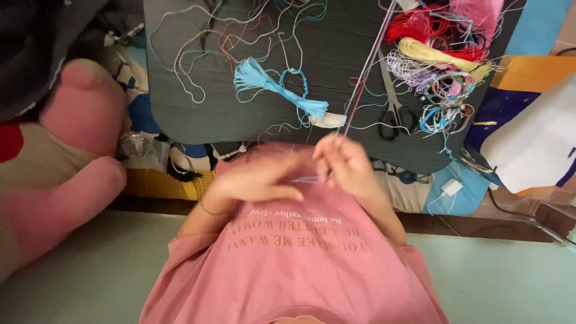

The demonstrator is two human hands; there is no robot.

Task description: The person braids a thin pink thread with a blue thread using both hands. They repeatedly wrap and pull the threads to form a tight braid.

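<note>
Your right hand (351,165) pinches the taut strands (366,75) while your left hand (264,180) lies flat, fingers together; a slackened pinch likely loosens the knotting.

The left hand (261,180) lies flat and blurred in front of the chest, fingers stretched toward the right. The right hand (348,162) is raised beside it, its fingertips (329,144) pinched together in a tight grip. The wrists are bent inward.
</note>
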